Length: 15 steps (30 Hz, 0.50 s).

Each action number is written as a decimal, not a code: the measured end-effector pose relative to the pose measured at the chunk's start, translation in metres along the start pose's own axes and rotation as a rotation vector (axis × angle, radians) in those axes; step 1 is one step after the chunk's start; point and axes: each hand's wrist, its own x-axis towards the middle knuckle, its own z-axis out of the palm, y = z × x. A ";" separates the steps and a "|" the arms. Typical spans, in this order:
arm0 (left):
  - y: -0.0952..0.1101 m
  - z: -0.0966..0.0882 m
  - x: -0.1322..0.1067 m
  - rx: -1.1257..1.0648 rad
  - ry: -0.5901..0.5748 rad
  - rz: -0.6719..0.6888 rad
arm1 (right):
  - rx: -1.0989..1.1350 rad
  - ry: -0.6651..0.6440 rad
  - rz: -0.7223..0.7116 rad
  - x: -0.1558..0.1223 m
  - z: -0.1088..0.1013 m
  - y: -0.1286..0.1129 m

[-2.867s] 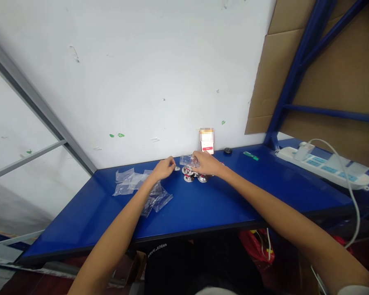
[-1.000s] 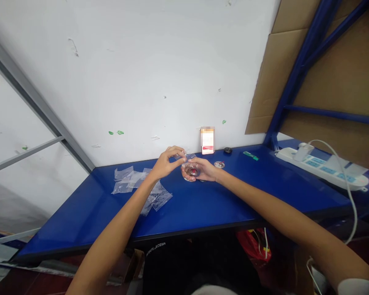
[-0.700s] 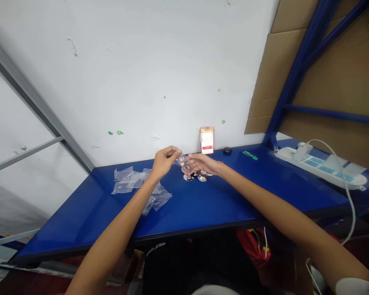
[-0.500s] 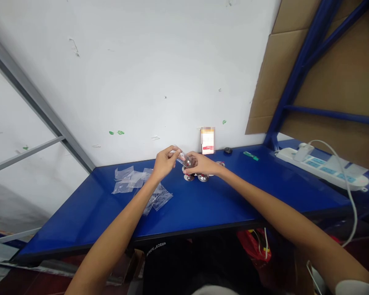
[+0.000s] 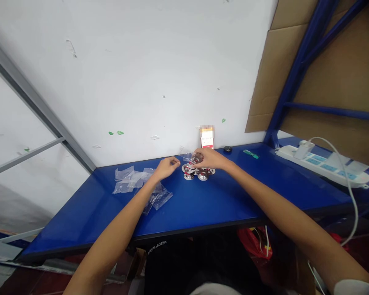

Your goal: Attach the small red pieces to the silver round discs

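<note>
1. Near the back edge of the blue steel workbench point(image 5: 203, 205), a tight cluster of round metal discs point(image 5: 197, 173) with red centres lies flat, the discs touching or overlapping.
2. Directly above the cluster, the right hand point(image 5: 211, 159) is curved downward and grasps a small clear plastic bag point(image 5: 187, 156) with its fingertips. The bag's far corner sticks out toward the wall, and a dark shape shows through it near the fingers, too blurred to identify.
3. Just left of the cluster, the left hand point(image 5: 168, 168) is loosely curled, its fingers folded toward the palm. It rests low near the benchtop, apart from the right hand; nothing shows in it, though the fingers could hide something small.
4. Further left, a heap of loose clear plastic bags point(image 5: 130, 180) lies on the bench, and more point(image 5: 156, 198) sit close to the left forearm.
5. Behind the discs, an upright printed card point(image 5: 207, 139), its top blurred, stands against the white wall point(image 5: 110, 73). To its right are a small round black object point(image 5: 228, 149) and a green strip point(image 5: 251, 154).
6. At the bench's right end lies a white power strip point(image 5: 322, 166) with a plug in it and a white cable point(image 5: 350, 196) looping over the edge, beside a blue steel rack point(image 5: 295, 69) backed by cardboard point(image 5: 326, 73).
</note>
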 end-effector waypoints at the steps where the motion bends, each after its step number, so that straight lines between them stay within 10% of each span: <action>1: -0.001 0.004 -0.001 0.038 -0.035 0.006 | -0.009 -0.002 -0.012 0.000 -0.002 0.001; 8: 0.003 0.020 -0.004 0.055 0.030 -0.012 | -0.063 0.033 -0.086 -0.001 0.000 -0.004; 15: -0.004 -0.020 0.004 -0.418 0.209 -0.225 | -0.126 0.157 -0.149 -0.001 0.008 -0.001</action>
